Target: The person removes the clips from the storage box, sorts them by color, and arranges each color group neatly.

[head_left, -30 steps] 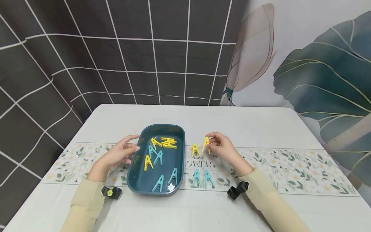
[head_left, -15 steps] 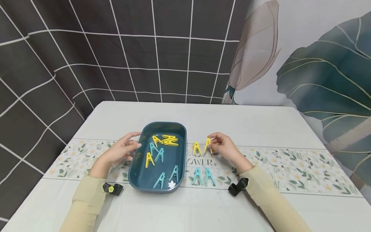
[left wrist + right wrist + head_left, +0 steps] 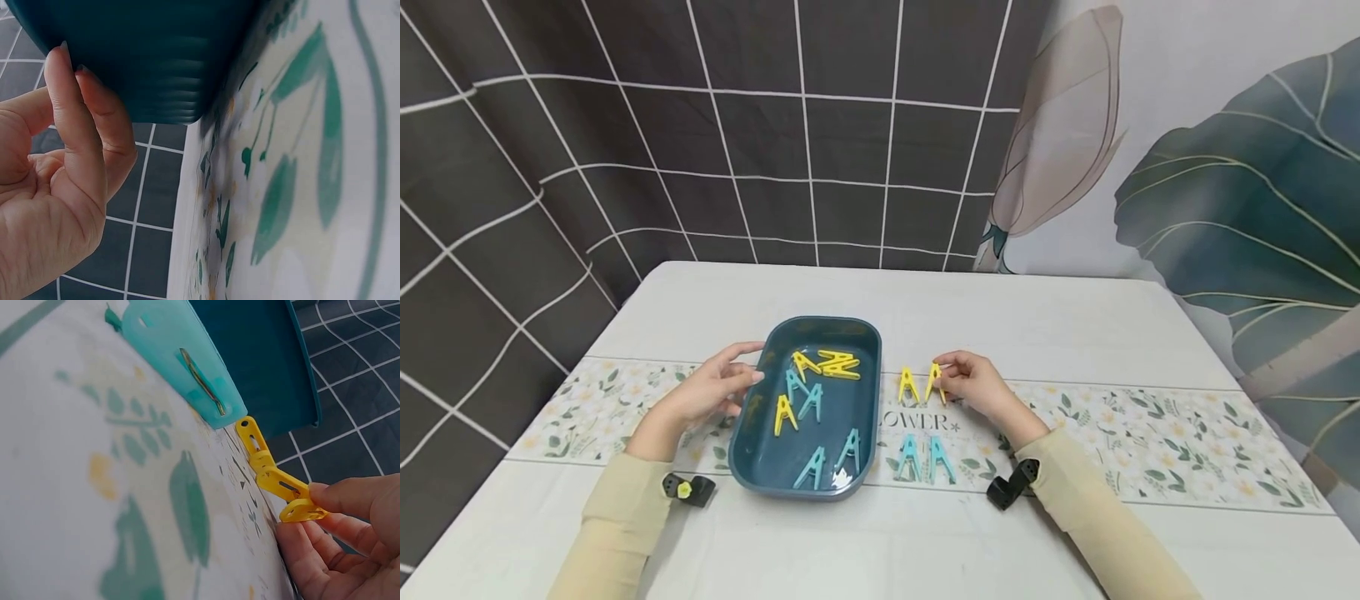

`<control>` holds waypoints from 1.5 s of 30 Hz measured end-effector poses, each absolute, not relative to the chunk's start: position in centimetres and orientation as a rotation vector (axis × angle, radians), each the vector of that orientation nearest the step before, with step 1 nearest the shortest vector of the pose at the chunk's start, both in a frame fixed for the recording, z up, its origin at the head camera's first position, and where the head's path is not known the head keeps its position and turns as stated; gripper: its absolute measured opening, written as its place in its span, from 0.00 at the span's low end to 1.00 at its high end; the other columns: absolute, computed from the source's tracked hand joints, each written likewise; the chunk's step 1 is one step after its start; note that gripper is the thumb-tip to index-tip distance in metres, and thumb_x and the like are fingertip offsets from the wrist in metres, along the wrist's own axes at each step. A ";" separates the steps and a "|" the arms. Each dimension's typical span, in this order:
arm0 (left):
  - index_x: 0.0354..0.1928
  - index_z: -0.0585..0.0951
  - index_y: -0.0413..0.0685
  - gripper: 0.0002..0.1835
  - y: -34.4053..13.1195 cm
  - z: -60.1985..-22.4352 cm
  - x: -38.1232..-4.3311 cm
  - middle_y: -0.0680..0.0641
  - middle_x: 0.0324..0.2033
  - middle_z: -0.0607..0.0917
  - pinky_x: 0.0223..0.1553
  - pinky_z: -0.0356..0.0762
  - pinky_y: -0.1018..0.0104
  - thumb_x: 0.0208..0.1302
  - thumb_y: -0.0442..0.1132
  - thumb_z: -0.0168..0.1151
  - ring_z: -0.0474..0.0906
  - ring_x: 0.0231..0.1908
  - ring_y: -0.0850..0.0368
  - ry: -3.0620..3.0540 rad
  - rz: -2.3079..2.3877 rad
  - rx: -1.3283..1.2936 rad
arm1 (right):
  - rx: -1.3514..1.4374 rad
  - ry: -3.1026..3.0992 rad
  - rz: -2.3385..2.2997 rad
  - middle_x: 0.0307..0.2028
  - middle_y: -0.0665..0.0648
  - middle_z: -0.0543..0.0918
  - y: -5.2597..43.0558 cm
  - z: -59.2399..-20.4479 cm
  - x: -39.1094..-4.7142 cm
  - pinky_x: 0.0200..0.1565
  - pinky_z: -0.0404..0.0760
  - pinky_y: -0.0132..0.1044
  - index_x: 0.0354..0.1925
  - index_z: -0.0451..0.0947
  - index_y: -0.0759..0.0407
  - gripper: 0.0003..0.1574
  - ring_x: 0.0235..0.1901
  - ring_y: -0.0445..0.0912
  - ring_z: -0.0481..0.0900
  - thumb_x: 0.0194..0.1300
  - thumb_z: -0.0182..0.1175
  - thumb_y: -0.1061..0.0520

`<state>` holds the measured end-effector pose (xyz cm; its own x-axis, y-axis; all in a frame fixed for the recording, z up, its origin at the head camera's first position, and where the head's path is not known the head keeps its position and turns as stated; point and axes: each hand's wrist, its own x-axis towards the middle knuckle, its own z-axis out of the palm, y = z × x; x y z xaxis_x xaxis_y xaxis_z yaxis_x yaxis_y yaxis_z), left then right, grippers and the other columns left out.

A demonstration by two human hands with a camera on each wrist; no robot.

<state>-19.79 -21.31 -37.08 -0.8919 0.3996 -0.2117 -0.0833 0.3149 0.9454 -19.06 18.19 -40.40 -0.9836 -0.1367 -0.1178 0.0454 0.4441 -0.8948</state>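
Observation:
My right hand (image 3: 977, 385) pinches a yellow clothespin (image 3: 934, 383) between thumb and fingers, low over the printed cloth. Just left of it stands another yellow clothespin (image 3: 907, 385), legs toward me. Nearer to me, two turquoise clothespins (image 3: 908, 458) stand side by side; one large turquoise clothespin (image 3: 187, 369) shows close up in the right wrist view. My left hand (image 3: 711, 390) rests against the left side of a dark teal tray (image 3: 850, 404), fingers extended. In the left wrist view fingertips (image 3: 62, 56) touch its outer wall. Inside lie several yellow and turquoise clothespins.
A white table (image 3: 1037, 321) carries a floral printed band (image 3: 1120, 425) across its middle. A dark gridded curtain (image 3: 842, 142) hangs behind, with a leaf-patterned cloth (image 3: 1240, 200) at the right. A small black camera (image 3: 1013, 485) sits on the right wrist.
The pinched yellow clothespin has come slightly lower and toward me, now level with its yellow neighbour. My left hand stays at the tray. The head view has shifted a little.

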 end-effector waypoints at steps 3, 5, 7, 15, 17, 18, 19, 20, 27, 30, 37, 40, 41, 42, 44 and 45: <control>0.73 0.51 0.43 0.35 -21.4 -37.2 -19.7 0.44 0.42 0.78 0.22 0.79 0.70 0.69 0.38 0.54 0.75 0.30 0.63 2.179 1.602 0.271 | -0.081 2.511 -1.571 0.36 0.61 0.80 18.1 -40.6 -19.2 0.34 0.82 0.35 0.56 0.72 0.68 0.21 0.29 0.43 0.79 0.65 0.58 0.65; 0.73 0.52 0.44 0.35 -21.4 -37.3 -19.7 0.44 0.42 0.78 0.22 0.79 0.70 0.69 0.38 0.54 0.75 0.30 0.63 2.183 1.599 0.259 | -0.082 2.511 -1.570 0.37 0.61 0.80 18.1 -40.7 -19.2 0.34 0.82 0.34 0.56 0.73 0.68 0.21 0.28 0.43 0.79 0.64 0.58 0.65; 0.73 0.52 0.44 0.35 -21.5 -37.4 -19.7 0.43 0.42 0.78 0.22 0.79 0.70 0.69 0.38 0.54 0.75 0.30 0.63 2.187 1.597 0.250 | -0.091 2.513 -1.570 0.37 0.62 0.80 18.1 -40.7 -19.3 0.34 0.82 0.34 0.56 0.73 0.69 0.21 0.29 0.43 0.79 0.64 0.58 0.65; 0.73 0.52 0.45 0.34 -21.5 -37.4 -19.9 0.41 0.46 0.77 0.22 0.79 0.71 0.69 0.38 0.54 0.76 0.30 0.63 2.186 1.597 0.253 | -0.042 2.521 -1.575 0.38 0.62 0.80 18.1 -40.6 -19.4 0.35 0.83 0.33 0.54 0.73 0.70 0.20 0.29 0.41 0.78 0.63 0.58 0.66; 0.73 0.51 0.45 0.34 -21.5 -37.4 -20.0 0.41 0.46 0.77 0.22 0.79 0.71 0.70 0.38 0.53 0.76 0.30 0.63 2.186 1.599 0.253 | -0.040 2.523 -1.579 0.38 0.62 0.80 18.1 -40.6 -19.4 0.35 0.83 0.33 0.54 0.73 0.70 0.20 0.29 0.41 0.78 0.63 0.59 0.66; 0.73 0.51 0.45 0.34 -21.5 -37.4 -20.0 0.42 0.45 0.77 0.22 0.79 0.71 0.70 0.38 0.53 0.76 0.30 0.63 2.185 1.601 0.252 | -0.041 2.524 -1.580 0.38 0.62 0.80 18.2 -40.6 -19.4 0.35 0.83 0.34 0.53 0.73 0.70 0.20 0.29 0.41 0.78 0.63 0.59 0.66; 0.73 0.51 0.45 0.34 -21.5 -37.4 -20.0 0.42 0.45 0.77 0.22 0.79 0.71 0.70 0.38 0.53 0.76 0.30 0.63 2.186 1.602 0.252 | -0.044 2.526 -1.577 0.39 0.62 0.80 18.2 -40.6 -19.5 0.35 0.83 0.34 0.53 0.73 0.70 0.20 0.29 0.40 0.78 0.63 0.59 0.65; 0.73 0.51 0.45 0.34 -21.4 -37.4 -20.0 0.42 0.45 0.77 0.22 0.79 0.71 0.69 0.38 0.53 0.76 0.30 0.63 2.185 1.603 0.251 | -0.041 2.523 -1.580 0.39 0.62 0.80 18.2 -40.6 -19.5 0.35 0.83 0.34 0.54 0.73 0.70 0.20 0.29 0.40 0.78 0.63 0.59 0.65; 0.73 0.52 0.46 0.34 -21.4 -37.4 -20.0 0.38 0.48 0.77 0.23 0.79 0.70 0.70 0.38 0.53 0.77 0.30 0.62 2.181 1.597 0.243 | -0.055 2.508 -1.582 0.43 0.66 0.80 18.3 -40.8 -19.5 0.39 0.84 0.36 0.54 0.73 0.71 0.20 0.34 0.42 0.80 0.64 0.59 0.64; 0.73 0.52 0.46 0.34 -21.4 -37.4 -19.9 0.37 0.48 0.76 0.23 0.79 0.71 0.70 0.39 0.53 0.77 0.30 0.62 2.185 1.594 0.236 | -0.060 2.505 -1.580 0.44 0.66 0.80 18.2 -40.7 -19.4 0.40 0.84 0.36 0.54 0.72 0.72 0.20 0.35 0.42 0.80 0.64 0.59 0.64; 0.73 0.52 0.45 0.34 -21.5 -37.5 -19.6 0.35 0.48 0.76 0.22 0.79 0.71 0.69 0.38 0.54 0.77 0.30 0.61 2.186 1.594 0.238 | 0.012 2.572 -1.515 0.42 0.62 0.81 17.9 -40.1 -19.2 0.40 0.80 0.35 0.52 0.75 0.67 0.18 0.37 0.44 0.79 0.64 0.59 0.63; 0.73 0.52 0.46 0.34 -21.5 -37.5 -19.6 0.36 0.49 0.76 0.22 0.79 0.71 0.69 0.38 0.54 0.76 0.29 0.62 2.179 1.594 0.236 | 0.057 2.595 -1.500 0.42 0.60 0.81 17.9 -39.6 -18.9 0.40 0.78 0.34 0.51 0.76 0.64 0.17 0.38 0.45 0.78 0.64 0.60 0.61; 0.73 0.52 0.46 0.34 -21.5 -37.5 -19.7 0.36 0.49 0.76 0.23 0.79 0.71 0.70 0.38 0.54 0.76 0.29 0.62 2.178 1.592 0.236 | 0.052 2.600 -1.499 0.42 0.60 0.81 17.9 -39.4 -18.9 0.40 0.78 0.34 0.51 0.76 0.65 0.17 0.38 0.46 0.78 0.64 0.60 0.61; 0.73 0.52 0.46 0.34 -21.5 -37.5 -19.7 0.35 0.49 0.75 0.23 0.79 0.71 0.70 0.38 0.53 0.76 0.29 0.62 2.179 1.589 0.239 | 0.043 2.605 -1.499 0.42 0.60 0.81 17.8 -39.2 -18.8 0.40 0.78 0.34 0.51 0.76 0.65 0.17 0.39 0.46 0.78 0.64 0.60 0.61; 0.73 0.52 0.47 0.34 -21.4 -37.4 -19.9 0.35 0.50 0.76 0.22 0.79 0.71 0.70 0.38 0.53 0.76 0.30 0.62 2.180 1.589 0.237 | -0.007 2.634 -1.498 0.42 0.61 0.81 17.8 -38.7 -18.6 0.40 0.78 0.33 0.51 0.76 0.66 0.17 0.39 0.47 0.78 0.64 0.60 0.61; 0.73 0.52 0.47 0.34 -21.3 -37.4 -20.0 0.36 0.49 0.76 0.22 0.79 0.71 0.70 0.38 0.53 0.76 0.30 0.62 2.180 1.591 0.238 | -0.043 2.658 -1.493 0.42 0.62 0.81 17.7 -38.4 -18.6 0.40 0.78 0.33 0.50 0.76 0.67 0.17 0.39 0.48 0.78 0.64 0.60 0.62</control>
<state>-19.96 -21.31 -37.36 -0.8934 0.3806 -0.2388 -0.1113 0.3274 0.9383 -18.57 17.70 -38.44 -0.9953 -0.0699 -0.0671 0.0210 0.5209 -0.8533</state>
